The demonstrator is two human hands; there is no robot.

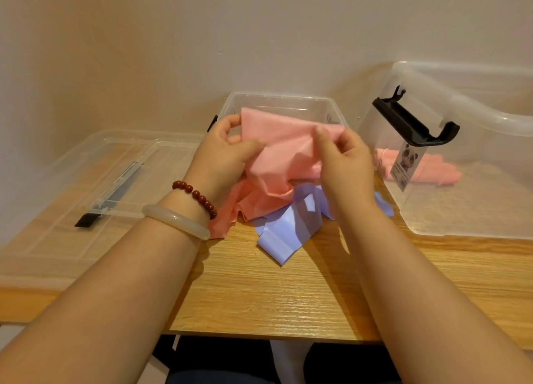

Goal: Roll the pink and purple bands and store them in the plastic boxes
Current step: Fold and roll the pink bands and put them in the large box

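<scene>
Head view: pink band (284, 150) held up over the table (259, 297).
Its top edge is pinched by left hand (225, 153) and right hand (343, 161), stretched side to side; the rest hangs down onto the purple band (288, 228).

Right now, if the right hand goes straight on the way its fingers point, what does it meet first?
The right hand already pinches the pink band, so that comes first. Past it, probably the small clear box behind; depth is hard to judge from this one view.
</scene>
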